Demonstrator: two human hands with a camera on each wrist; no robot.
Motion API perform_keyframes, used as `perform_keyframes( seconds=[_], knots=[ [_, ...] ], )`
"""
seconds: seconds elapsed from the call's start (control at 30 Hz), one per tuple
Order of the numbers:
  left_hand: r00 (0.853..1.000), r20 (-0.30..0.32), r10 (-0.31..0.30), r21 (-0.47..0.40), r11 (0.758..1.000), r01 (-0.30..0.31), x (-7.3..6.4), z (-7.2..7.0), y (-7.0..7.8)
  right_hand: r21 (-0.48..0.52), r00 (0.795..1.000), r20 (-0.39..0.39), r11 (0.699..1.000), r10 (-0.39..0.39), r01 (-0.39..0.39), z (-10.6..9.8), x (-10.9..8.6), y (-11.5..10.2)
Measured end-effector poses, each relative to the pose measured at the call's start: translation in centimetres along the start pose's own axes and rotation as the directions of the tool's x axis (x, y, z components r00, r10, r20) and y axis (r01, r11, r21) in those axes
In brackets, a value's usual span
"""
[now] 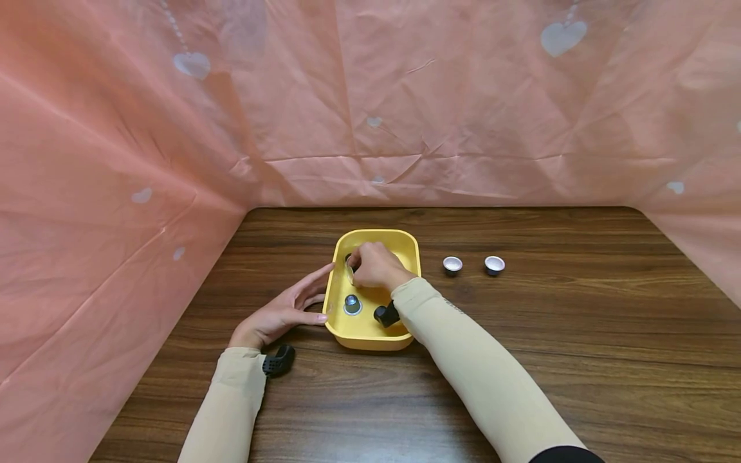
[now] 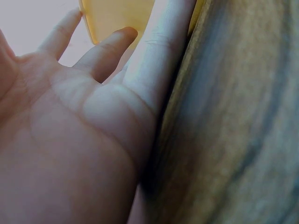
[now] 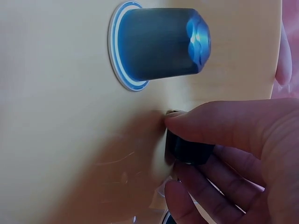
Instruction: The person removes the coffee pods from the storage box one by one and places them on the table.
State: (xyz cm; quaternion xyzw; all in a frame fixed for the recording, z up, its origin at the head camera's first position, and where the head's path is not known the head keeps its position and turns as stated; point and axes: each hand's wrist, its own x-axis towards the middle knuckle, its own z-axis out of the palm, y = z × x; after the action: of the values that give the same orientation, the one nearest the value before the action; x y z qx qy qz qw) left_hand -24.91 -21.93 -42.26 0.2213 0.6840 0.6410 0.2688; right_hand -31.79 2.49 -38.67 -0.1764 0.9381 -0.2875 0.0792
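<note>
A brown wooden table (image 1: 608, 347) spans the lower frame, bearing a yellow tub (image 1: 373, 343) near centre and two pods (image 1: 452, 265) right of centre.

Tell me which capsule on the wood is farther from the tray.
The rightmost capsule; the other wood-top capsule sits between it and the yellow tray.

Dark wood-grain table (image 1: 579, 360) — wrinkled pink drapes (image 1: 463, 90) with pale hearts (image 1: 563, 38) behind and beside.

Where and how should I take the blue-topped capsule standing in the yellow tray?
Come from above and pinch opposite sides of the tapered body of the blue-topped capsule, probably the surest hold: it stands narrow end up, wide rim down on the floor of the yellow tray.
</note>
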Motion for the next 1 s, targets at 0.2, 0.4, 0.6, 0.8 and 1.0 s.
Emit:
perform_keyframes(
  seconds=[0.2,0.4,0.6,0.8,1.0],
  knots=[
    [1.0,-0.002,0.002,0.005,1.0,-0.002,0.0,0.0,0.0,0.001,1.0,0.005,1.0,-0.008,0.008,0.4,0.7,0.4],
    [1.0,-0.003,0.002,0.007,1.0,-0.002,0.0,0.1,0.1,-0.014,1.0,-0.004,1.0,-0.005,0.005,2.1,2.8,2.3],
    [1.0,-0.001,-0.002,0.003,1.0,0.002,0.0,0.1,0.1,-0.026,1.0,-0.011,1.0,-0.014,0.014,2.7,3.6,3.1],
    [1.0,-0.001,0.001,0.009,1.0,-0.001,-0.1,0.1,0.1,0.008,0.999,-0.008,0.999,-0.032,0.032,1.1,1.4,1.4],
    [1.0,-0.004,0.002,0.012,1.0,-0.002,-0.1,0.1,0.1,0.037,0.999,-0.02,0.999,-0.032,0.033,0.2,-0.1,0.1]
  ],
)
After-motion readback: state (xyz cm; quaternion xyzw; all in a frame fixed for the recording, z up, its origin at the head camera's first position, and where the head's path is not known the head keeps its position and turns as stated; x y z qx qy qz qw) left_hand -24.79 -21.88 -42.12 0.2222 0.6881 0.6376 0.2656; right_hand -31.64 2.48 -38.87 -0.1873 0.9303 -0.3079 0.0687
